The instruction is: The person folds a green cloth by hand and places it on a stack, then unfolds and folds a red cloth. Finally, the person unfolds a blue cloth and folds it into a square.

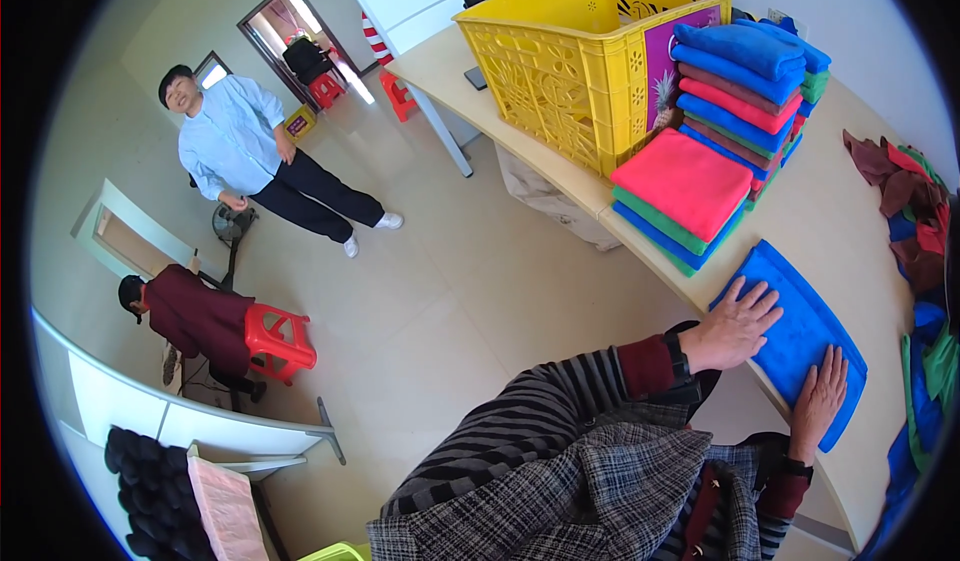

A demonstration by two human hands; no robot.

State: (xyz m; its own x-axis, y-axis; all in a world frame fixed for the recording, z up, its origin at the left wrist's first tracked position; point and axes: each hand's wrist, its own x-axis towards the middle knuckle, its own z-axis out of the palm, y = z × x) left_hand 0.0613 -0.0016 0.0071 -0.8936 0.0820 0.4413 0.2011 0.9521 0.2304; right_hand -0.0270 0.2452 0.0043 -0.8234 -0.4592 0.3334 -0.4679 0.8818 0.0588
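A blue folded towel lies lengthwise near the table's front edge. My left hand rests flat on its left part, fingers spread. On the towel's nearer right part, my right hand is pressed down with the fingers stretched out. Just beyond is a short stack of folded towels, red on top with green and blue below. Behind that rises a taller stack of folded towels in blue, red and brown.
A yellow plastic crate stands beside the stacks on the table. Loose red, brown, green and blue cloths are heaped at the right. Across the room, one person stands and another sits by a red stool.
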